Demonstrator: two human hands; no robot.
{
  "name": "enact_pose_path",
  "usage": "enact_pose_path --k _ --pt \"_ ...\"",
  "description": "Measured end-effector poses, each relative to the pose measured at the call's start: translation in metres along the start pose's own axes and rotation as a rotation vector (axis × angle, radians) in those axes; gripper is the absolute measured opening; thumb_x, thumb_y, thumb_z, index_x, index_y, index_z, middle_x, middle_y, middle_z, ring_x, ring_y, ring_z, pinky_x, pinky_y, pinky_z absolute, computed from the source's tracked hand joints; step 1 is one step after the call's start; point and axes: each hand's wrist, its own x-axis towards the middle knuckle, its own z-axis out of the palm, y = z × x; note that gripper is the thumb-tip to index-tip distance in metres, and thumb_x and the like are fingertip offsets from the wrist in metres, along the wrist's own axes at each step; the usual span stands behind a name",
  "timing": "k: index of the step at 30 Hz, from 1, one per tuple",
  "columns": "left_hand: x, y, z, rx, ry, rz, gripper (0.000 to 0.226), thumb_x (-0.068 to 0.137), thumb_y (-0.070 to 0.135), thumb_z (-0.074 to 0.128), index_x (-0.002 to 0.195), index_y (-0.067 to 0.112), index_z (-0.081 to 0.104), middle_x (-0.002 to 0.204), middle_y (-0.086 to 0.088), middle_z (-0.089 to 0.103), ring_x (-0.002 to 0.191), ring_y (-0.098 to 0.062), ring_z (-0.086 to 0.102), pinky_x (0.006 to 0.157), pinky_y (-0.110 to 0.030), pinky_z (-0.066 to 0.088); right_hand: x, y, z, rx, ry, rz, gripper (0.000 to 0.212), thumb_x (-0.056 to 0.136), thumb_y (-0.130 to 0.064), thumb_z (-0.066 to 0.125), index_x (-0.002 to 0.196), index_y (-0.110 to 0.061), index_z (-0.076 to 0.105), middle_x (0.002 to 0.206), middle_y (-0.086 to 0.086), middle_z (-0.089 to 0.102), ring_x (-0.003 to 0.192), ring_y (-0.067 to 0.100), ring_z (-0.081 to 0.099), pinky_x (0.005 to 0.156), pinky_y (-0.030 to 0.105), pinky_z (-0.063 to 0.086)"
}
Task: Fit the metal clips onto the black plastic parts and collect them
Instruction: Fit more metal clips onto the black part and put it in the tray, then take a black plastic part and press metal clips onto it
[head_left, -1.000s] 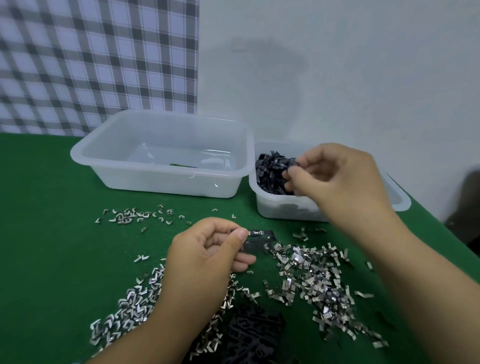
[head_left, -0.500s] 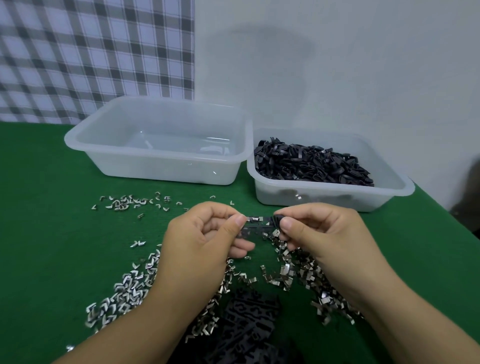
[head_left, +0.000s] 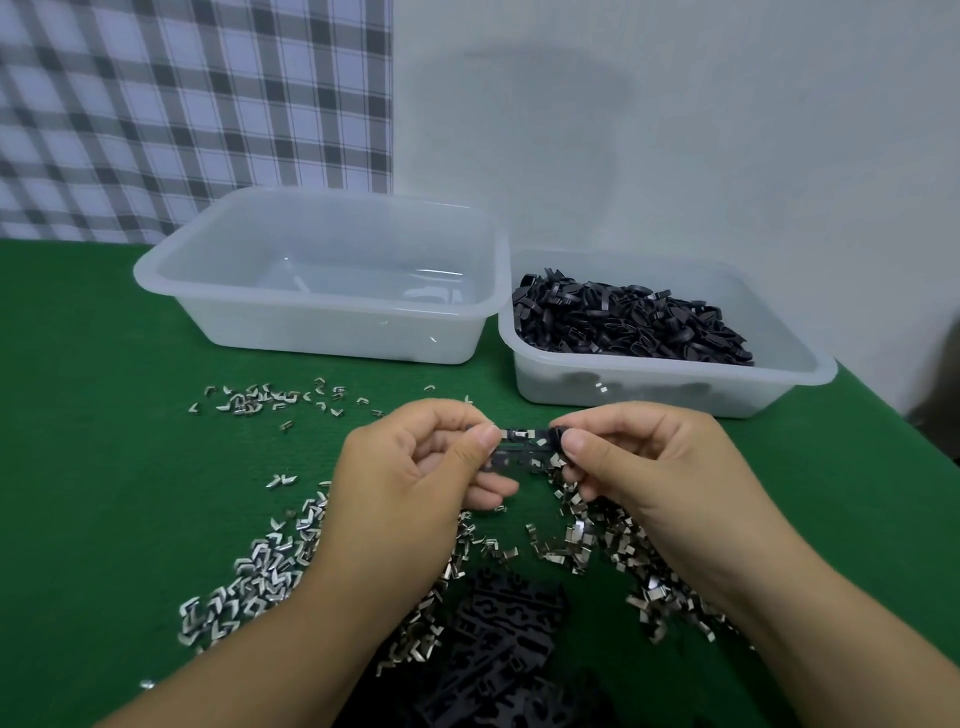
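Note:
My left hand (head_left: 415, 473) pinches one end of a flat black plastic part (head_left: 522, 449) with small metal clips on it, held above the green table. My right hand (head_left: 634, 462) pinches a small black plastic loop piece (head_left: 557, 435) against the part's right end. Loose metal clips (head_left: 260, 577) lie scattered under and around both hands. A pile of flat black plastic parts (head_left: 498, 639) sits on the table near me, between my forearms.
A clear tub (head_left: 670, 387) at the back right holds several black loop pieces (head_left: 628, 322). A larger clear tub (head_left: 322, 322) stands at the back left, nearly empty. A few more clips (head_left: 260, 402) lie in front of it. A white wall rises behind.
My right hand left the right tub with a small black piece and came down to the part in my left hand. Both hands now meet at the part.

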Motion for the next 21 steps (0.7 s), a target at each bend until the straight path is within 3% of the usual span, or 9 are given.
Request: enact_pose_path --k 5,16,19,21 --pt "0.0 -0.001 0.0 -0.021 -0.018 0.006 0.017 0.084 0.005 0.064 0.073 0.017 0.07 0.061 -0.007 0.069 0.056 -0.02 0.071 0.051 -0.019 0.054 0.001 0.002 0.001 0.056 -0.06 0.055 0.009 0.08 -0.009 0.065 0.085 -0.011 0.073 0.069 0.011 0.068 0.063 0.019 0.059 0.066 0.029 0.05" --pt "-0.001 -0.002 0.002 -0.019 -0.063 0.008 0.014 0.084 0.003 0.063 0.076 0.014 0.068 0.063 -0.007 0.07 0.057 -0.02 0.071 0.052 -0.019 0.054 -0.002 -0.002 0.007 -0.111 0.029 -0.031 0.013 0.084 -0.003 0.061 0.08 -0.012 0.069 0.059 -0.003 0.064 0.055 0.005 0.056 0.055 0.015 0.047" --pt "0.0 -0.001 0.001 -0.07 -0.047 -0.036 0.005 0.079 0.016 0.066 0.079 0.013 0.069 0.067 -0.008 0.072 0.061 -0.02 0.072 0.053 -0.019 0.055 -0.008 -0.014 0.007 -0.334 0.128 -0.169 0.011 0.079 -0.013 0.068 0.076 -0.022 0.072 0.063 -0.008 0.067 0.054 -0.002 0.054 0.053 0.009 0.043" --pt "0.0 0.002 0.0 -0.094 -0.05 -0.033 0.025 0.075 0.036 0.062 0.084 0.014 0.07 0.073 -0.008 0.072 0.065 -0.02 0.072 0.055 -0.02 0.055 -0.008 -0.033 0.008 -0.444 0.236 -0.319 0.01 0.076 -0.023 0.068 0.077 -0.032 0.072 0.068 -0.013 0.068 0.057 -0.002 0.056 0.052 0.006 0.04"
